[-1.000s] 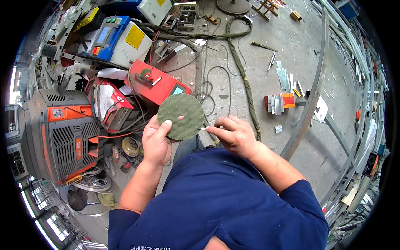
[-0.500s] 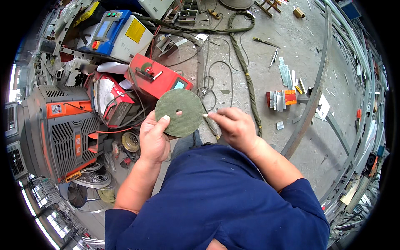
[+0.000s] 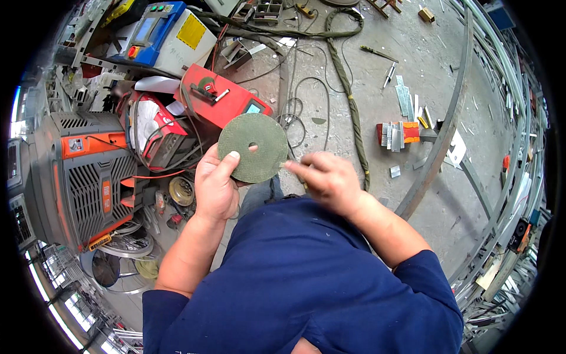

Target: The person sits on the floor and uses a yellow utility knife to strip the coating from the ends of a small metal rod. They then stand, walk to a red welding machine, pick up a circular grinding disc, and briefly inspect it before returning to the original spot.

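Our left hand has its grip clamped on a round green-grey abrasive disc, thumb pressed flat on the near face and the fingers behind it, so that the disc stands up before us with its small centre hole showing. Our right hand is just beside the disc's right edge, its fingers drawn together and pointing toward the rim; the hand is blurred, and we cannot tell whether they touch the disc or pinch anything small between them. We hold the disc in the air above the concrete floor, in front of our blue shirt. Behind the disc lies a red machine case, and further left an orange and grey machine with a ribbed front. A blue and white control box with a yellow panel sits near the top left. A thick green hose runs down the floor to the right of the disc, with thin black cables looped beside it. Well to the right, a small pile of metal offcuts lies against a long curved steel bar.
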